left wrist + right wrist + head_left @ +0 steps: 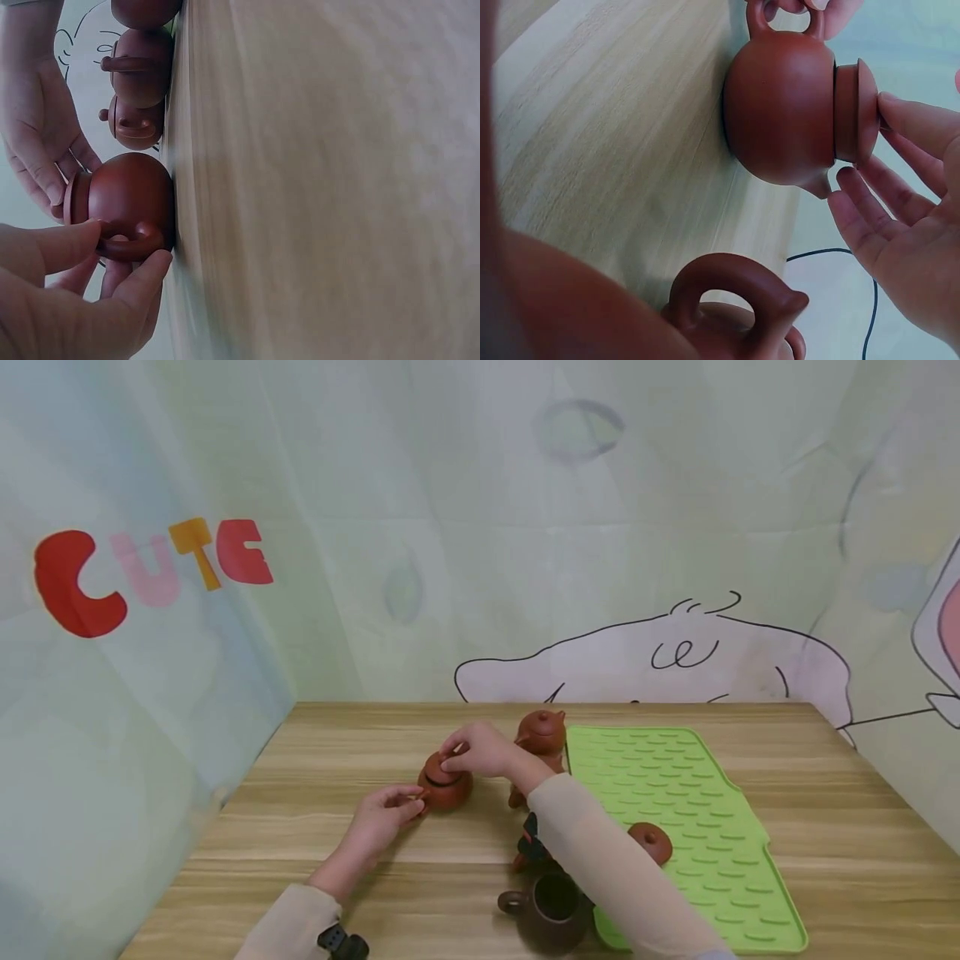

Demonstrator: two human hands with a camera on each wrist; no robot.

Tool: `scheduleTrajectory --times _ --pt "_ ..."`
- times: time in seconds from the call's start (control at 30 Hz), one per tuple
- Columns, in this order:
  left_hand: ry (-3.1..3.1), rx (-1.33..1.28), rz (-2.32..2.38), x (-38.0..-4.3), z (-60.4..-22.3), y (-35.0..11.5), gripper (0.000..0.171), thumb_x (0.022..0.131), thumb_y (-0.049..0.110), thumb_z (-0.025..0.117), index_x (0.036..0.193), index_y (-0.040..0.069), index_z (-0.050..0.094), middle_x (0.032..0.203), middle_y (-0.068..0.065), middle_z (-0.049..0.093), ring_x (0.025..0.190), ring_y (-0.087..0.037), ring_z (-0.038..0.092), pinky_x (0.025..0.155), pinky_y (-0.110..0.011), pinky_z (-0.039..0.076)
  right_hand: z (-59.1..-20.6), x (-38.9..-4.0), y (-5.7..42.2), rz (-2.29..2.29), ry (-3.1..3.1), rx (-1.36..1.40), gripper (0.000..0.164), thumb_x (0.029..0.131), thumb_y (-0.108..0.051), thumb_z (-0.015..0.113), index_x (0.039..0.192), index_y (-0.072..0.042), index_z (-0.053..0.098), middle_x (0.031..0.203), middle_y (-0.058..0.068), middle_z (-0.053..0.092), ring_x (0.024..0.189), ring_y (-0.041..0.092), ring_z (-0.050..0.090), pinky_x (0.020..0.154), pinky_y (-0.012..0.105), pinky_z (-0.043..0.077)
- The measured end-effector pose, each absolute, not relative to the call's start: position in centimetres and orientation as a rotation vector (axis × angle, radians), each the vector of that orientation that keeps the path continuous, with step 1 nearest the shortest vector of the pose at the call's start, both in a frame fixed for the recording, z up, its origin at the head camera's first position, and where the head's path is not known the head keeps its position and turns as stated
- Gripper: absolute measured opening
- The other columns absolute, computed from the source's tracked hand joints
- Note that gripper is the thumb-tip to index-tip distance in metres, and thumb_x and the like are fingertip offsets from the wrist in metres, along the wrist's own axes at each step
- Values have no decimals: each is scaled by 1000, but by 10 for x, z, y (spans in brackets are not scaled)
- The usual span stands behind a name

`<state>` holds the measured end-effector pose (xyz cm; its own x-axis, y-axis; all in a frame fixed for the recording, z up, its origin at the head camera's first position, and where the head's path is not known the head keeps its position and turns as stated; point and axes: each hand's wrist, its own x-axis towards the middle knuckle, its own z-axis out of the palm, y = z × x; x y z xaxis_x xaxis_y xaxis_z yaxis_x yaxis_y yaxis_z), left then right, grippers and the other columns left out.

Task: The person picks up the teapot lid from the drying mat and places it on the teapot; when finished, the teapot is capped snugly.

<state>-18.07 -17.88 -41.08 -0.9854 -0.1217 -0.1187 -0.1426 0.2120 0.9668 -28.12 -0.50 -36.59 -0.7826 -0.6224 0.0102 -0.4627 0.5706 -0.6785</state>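
A reddish-brown clay teapot (450, 795) stands on the wooden table, left of the middle. My left hand (378, 820) pinches its loop handle (141, 244) between thumb and fingers. With fingertips and thumb, my right hand (486, 752) holds the teapot's lid (867, 112) by the top. The lid sits slightly raised at the pot's mouth, its inner collar (846, 112) showing, with a dark gap beneath its rim in the head view. The spout (817, 184) points away from the left hand, close to the right fingers.
More reddish teapots, including a lidded one (542, 733), stand in a row to the right, partly behind my right arm. Nearer stands a dark brown lidless pot (551, 922). A loose round lid (649, 843) lies on the green mat (686, 802).
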Motion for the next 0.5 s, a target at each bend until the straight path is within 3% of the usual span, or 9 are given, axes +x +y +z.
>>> scheduleTrajectory --times 0.5 --pt "2433 -265 1920 -182 -411 -181 26 92 -2 59 116 -12 61 100 -16 61 89 -18 63 84 -37 55 -371 -280 -13 -979 2575 -846 14 88 -14 71 100 -8 73 97 3 69 87 14 56 74 23 48"
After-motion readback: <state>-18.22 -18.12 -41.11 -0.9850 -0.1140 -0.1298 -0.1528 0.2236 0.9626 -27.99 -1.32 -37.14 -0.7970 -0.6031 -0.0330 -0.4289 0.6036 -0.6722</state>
